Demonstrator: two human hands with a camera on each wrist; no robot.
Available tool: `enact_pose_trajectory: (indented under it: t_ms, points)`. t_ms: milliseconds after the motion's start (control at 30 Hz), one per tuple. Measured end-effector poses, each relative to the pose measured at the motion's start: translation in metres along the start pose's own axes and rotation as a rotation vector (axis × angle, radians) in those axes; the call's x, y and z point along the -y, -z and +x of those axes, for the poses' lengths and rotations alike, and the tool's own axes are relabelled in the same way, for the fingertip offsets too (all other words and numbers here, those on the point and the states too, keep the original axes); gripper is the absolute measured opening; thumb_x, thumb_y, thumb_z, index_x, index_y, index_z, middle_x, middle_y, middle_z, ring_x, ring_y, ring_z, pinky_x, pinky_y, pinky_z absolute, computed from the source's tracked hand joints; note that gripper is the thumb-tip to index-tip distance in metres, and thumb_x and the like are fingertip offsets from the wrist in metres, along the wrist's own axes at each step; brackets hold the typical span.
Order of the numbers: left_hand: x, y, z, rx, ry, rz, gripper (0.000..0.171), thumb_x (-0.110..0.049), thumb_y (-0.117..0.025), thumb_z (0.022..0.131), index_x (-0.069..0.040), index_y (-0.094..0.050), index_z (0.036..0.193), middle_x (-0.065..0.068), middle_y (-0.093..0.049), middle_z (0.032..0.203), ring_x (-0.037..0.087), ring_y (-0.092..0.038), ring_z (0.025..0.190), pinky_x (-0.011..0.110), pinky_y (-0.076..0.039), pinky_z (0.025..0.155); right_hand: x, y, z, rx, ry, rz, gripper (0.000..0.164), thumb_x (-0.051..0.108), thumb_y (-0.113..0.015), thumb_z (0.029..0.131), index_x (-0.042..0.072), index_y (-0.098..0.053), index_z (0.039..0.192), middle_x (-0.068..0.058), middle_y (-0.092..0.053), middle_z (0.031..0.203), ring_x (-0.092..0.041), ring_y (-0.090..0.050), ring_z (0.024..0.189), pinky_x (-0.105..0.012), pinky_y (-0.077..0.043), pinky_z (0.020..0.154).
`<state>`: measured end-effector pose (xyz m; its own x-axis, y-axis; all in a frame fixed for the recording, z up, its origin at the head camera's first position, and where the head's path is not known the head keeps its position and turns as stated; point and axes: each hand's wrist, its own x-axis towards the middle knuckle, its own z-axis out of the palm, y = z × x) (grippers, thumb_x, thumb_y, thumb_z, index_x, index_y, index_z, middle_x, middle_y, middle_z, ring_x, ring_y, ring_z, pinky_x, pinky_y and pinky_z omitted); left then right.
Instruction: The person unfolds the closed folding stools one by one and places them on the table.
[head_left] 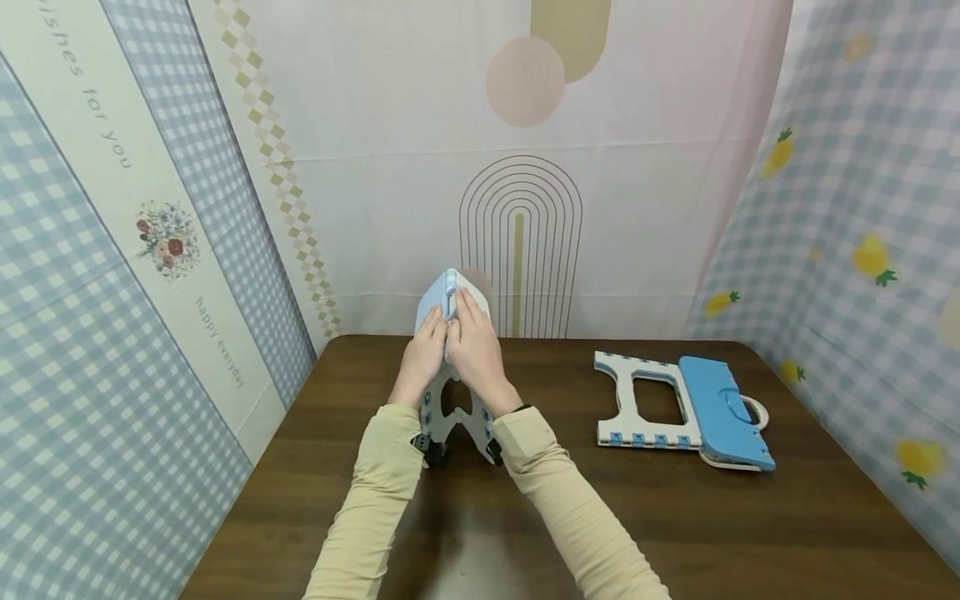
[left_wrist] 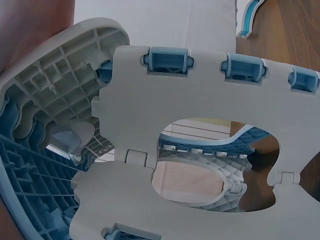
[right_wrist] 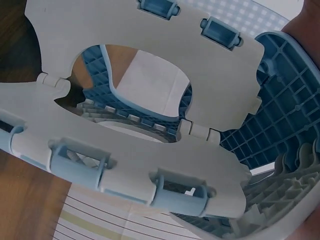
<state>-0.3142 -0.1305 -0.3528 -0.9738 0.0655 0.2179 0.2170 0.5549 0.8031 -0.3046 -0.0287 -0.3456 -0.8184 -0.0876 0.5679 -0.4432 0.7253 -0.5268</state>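
While laying seemingly straight fingers on the half-folded stool [head_left: 474,423] upright on the bench [head_left: 555,500], rests left hand [head_left: 420,357] and right hand [head_left: 477,354] equally close, either side of its away-pointing ridge [head_left: 451,280].

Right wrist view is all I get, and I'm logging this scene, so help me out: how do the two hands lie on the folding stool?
Observer: In the head view, the left hand and right hand lie side by side on the bent top of the folding stool, fingers pointing away from the person.
Operator: Thanks. Is anything else on the table?
Observer: Yes, a second stool lies flat on the table, off to the person's right.
Operator: What colours does it show?
Observer: Its broad panel is blue, while the handle loop is white.
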Motion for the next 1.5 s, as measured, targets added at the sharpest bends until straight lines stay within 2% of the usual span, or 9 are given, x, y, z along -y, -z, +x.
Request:
enact_pose_trajectory:
  t_ms: [167,533,733,933,1233,1500]
  points:
    - [-0.002,-0.001,0.001,0.011,-0.008,0.034,0.054,-0.042,-0.019,0.096,-0.016,-0.021,0.143,0.005,-0.018,0.150,0.024,-0.014,0.140,0.042,-0.013,0.114,-0.004,0.000,-0.001,-0.020,-0.011,-0.001,0.048,0.015,-0.031,0.092,0.002,-0.032,0.138,-0.011,-0.029,0.146,-0.025,-0.028,0.135,-0.041,-0.024,0.111]
    - [-0.001,-0.003,-0.001,0.043,-0.035,0.150,0.053,-0.039,-0.018,0.096,-0.015,-0.020,0.143,0.005,-0.017,0.151,0.023,-0.014,0.140,0.044,-0.013,0.113,-0.013,-0.002,-0.008,0.013,-0.048,0.016,0.050,0.019,-0.027,0.092,0.004,-0.029,0.139,-0.010,-0.027,0.147,-0.024,-0.023,0.137,-0.045,-0.022,0.111]
    - [0.000,-0.005,-0.002,0.039,-0.050,0.221,0.052,-0.038,-0.018,0.096,-0.014,-0.022,0.143,0.005,-0.019,0.150,0.024,-0.017,0.139,0.044,-0.014,0.113,-0.018,-0.002,-0.010,0.011,-0.064,0.018,0.051,0.019,-0.030,0.091,0.004,-0.031,0.139,-0.011,-0.029,0.146,-0.026,-0.025,0.136,-0.044,-0.022,0.111]
    - [0.003,-0.005,-0.001,0.037,-0.063,0.302,0.052,-0.037,-0.017,0.097,-0.013,-0.023,0.143,0.004,-0.021,0.150,0.023,-0.017,0.139,0.044,-0.014,0.113,-0.022,-0.003,-0.011,0.034,-0.100,0.028,0.050,0.022,-0.036,0.092,0.005,-0.033,0.138,-0.008,-0.031,0.145,-0.024,-0.028,0.135,-0.040,-0.026,0.110]
    - [0.002,-0.002,-0.003,0.033,-0.071,0.322,0.052,-0.038,-0.016,0.097,-0.015,-0.023,0.143,0.004,-0.021,0.150,0.022,-0.017,0.139,0.043,-0.012,0.114,-0.024,0.000,-0.009,0.028,-0.104,0.034,0.050,0.025,-0.042,0.090,0.005,-0.038,0.136,-0.006,-0.035,0.143,-0.020,-0.032,0.133,-0.037,-0.029,0.108]
    - [0.003,-0.003,-0.002,0.031,-0.060,0.380,0.052,-0.040,-0.017,0.097,-0.016,-0.025,0.142,0.001,-0.022,0.149,0.020,-0.018,0.139,0.040,-0.013,0.114,-0.026,0.002,-0.009,0.025,-0.111,0.040,0.048,0.024,-0.044,0.089,0.005,-0.042,0.133,-0.007,-0.039,0.141,-0.022,-0.036,0.131,-0.036,-0.031,0.107]
